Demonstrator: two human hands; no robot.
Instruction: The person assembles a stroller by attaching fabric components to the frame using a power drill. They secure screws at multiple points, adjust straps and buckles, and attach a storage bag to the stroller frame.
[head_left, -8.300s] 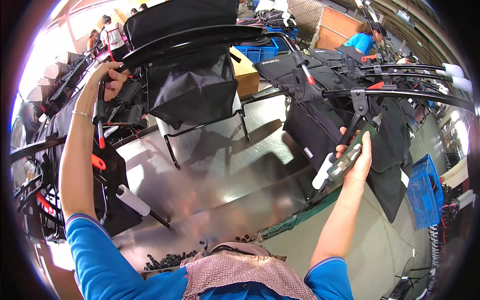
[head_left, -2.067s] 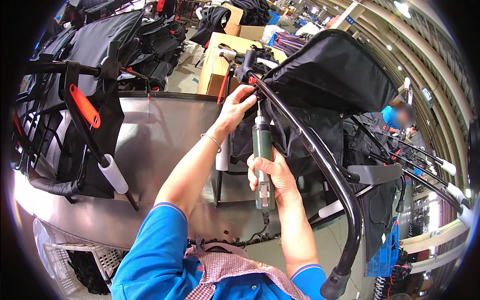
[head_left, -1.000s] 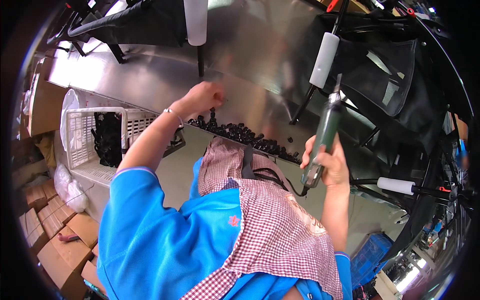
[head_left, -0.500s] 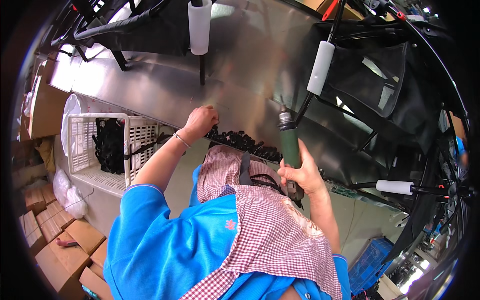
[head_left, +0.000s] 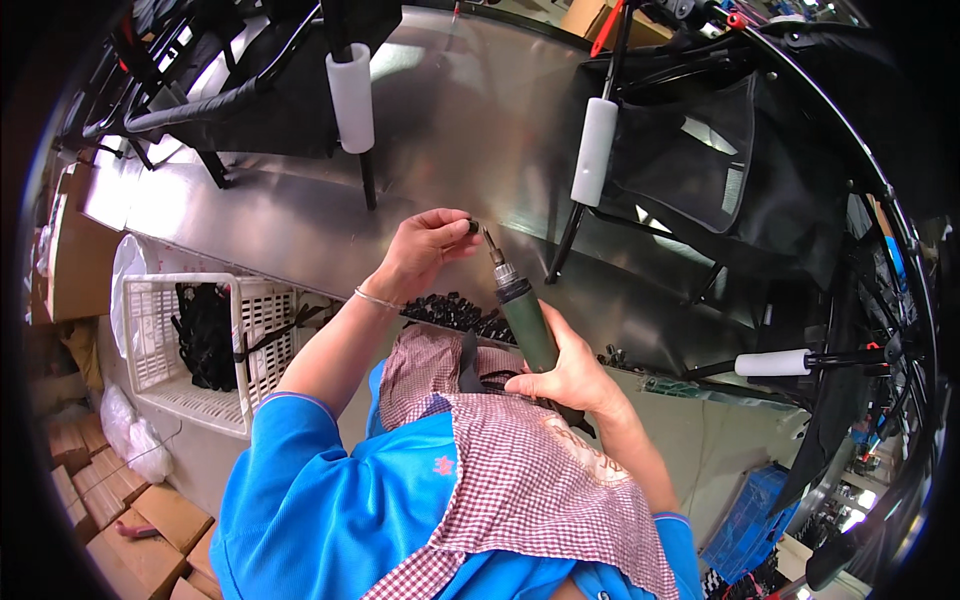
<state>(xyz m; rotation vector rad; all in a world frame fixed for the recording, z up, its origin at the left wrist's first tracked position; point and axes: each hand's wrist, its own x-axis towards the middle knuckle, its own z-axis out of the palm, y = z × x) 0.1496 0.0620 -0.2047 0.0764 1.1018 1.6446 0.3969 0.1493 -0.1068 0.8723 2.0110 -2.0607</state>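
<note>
My right hand [head_left: 575, 370] is wrapped round a green power screwdriver [head_left: 527, 325], whose bit points up and to the left. Between thumb and fingertips, my left hand [head_left: 425, 250] pinches a small black part [head_left: 473, 227]. The screwdriver's tip is right beside that part; whether they touch I cannot tell. Below my left hand, a heap of small black parts [head_left: 455, 314] lies along the near edge of the metal table [head_left: 440, 180].
Black tube frames with dark fabric [head_left: 680, 150] stand on the table at right and left. White foam sleeves [head_left: 595, 150] wrap some tubes. A white plastic basket [head_left: 190, 400] holding black items is at left, near cardboard boxes [head_left: 150, 510]. A blue crate [head_left: 750, 520] sits lower right.
My left hand has risen from the heap of parts with a small black part in its fingertips. The screwdriver has tilted left, its bit now close to that part. The view has shifted slightly.
</note>
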